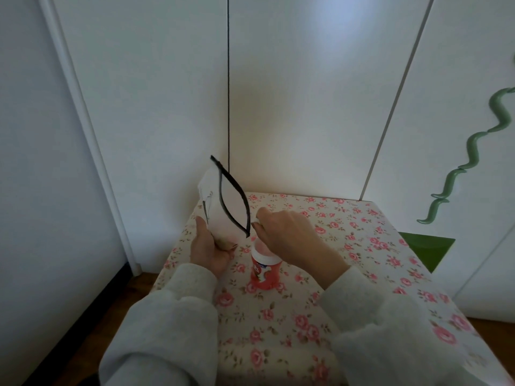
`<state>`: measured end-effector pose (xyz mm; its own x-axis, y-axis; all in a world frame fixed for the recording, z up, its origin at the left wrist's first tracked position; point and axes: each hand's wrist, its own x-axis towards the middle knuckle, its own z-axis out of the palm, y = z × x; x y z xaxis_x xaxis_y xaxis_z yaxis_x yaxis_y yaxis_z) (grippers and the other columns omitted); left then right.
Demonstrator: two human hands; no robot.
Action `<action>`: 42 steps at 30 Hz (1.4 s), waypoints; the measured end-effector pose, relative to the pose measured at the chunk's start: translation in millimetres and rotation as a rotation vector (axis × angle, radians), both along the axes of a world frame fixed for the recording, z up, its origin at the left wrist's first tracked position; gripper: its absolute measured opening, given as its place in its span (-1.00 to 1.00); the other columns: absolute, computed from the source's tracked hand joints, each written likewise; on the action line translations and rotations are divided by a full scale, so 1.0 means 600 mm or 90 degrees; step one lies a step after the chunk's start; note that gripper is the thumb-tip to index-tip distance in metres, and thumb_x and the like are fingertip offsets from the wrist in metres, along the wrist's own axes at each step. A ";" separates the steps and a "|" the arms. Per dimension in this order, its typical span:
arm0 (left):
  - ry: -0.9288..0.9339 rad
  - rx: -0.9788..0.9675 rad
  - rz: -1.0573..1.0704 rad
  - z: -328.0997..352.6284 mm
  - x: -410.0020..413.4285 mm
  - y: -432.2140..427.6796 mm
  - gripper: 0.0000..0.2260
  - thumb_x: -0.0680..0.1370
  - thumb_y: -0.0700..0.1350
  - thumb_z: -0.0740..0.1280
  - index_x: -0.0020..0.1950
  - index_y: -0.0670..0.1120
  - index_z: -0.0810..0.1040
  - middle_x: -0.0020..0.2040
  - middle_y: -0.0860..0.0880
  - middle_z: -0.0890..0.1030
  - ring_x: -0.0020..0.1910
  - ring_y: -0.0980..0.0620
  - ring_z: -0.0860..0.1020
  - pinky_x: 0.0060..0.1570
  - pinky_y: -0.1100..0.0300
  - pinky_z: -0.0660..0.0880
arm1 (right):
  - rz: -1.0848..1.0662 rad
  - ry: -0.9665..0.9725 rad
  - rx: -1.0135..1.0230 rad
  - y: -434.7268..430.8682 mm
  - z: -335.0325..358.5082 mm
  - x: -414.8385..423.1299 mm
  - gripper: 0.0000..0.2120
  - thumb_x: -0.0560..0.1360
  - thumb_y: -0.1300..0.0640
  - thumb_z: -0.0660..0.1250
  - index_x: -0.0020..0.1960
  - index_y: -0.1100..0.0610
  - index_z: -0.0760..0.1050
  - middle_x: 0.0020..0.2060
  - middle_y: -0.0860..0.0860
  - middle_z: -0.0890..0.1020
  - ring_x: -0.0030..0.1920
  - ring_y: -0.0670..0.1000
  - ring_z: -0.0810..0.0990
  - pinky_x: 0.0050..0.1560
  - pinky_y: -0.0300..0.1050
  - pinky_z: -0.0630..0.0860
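Observation:
A white pouch point(223, 207) with a black zip-edged mouth stands tilted and gaping above the floral table point(362, 246). My left hand point(209, 246) grips the pouch at its lower left side. A red and white bottle point(263, 270) stands upright on the table just below the pouch's mouth. My right hand point(289, 235) hovers over the bottle's top, its fingers pinching a small white piece that could be the cap; the bottle's opening is partly hidden by this hand.
White cupboard doors point(306, 93) rise straight behind the table. A green wavy decoration point(473, 151) and a green triangle point(426, 246) sit on the right door. Wooden floor point(111, 316) shows to the left of the table.

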<state>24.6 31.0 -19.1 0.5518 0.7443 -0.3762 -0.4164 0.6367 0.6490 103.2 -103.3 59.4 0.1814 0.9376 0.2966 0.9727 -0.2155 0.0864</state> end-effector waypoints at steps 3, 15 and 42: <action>-0.009 -0.021 0.011 0.006 0.002 -0.003 -0.45 0.55 0.22 0.02 0.43 -0.08 0.27 0.37 -0.11 0.43 0.28 -0.14 0.45 -0.17 0.09 0.50 | -0.014 0.003 0.012 0.001 -0.003 0.001 -0.78 0.60 0.04 -0.01 -0.16 0.13 0.19 -0.51 -0.04 0.25 -0.53 -0.04 0.25 -0.52 -0.19 0.21; -0.031 -0.034 0.003 0.005 0.006 -0.008 -0.45 0.56 0.21 0.00 0.43 -0.10 0.28 0.38 -0.12 0.43 0.29 -0.13 0.44 -0.11 0.07 0.50 | -0.004 -0.011 0.023 0.006 -0.012 0.003 -0.77 0.58 0.05 0.02 -0.19 0.15 0.23 -0.52 -0.05 0.26 -0.51 -0.01 0.32 -0.54 -0.21 0.19; -0.052 -0.056 0.015 0.003 0.005 -0.008 -0.45 0.55 0.21 0.04 0.44 -0.09 0.26 0.37 -0.10 0.44 0.27 -0.13 0.46 -0.19 0.04 0.52 | -0.061 1.205 0.498 0.008 -0.002 0.012 -0.83 0.48 0.29 0.14 -0.26 0.18 0.42 -0.67 -0.07 0.33 -0.67 -0.12 0.20 -0.68 -0.38 0.10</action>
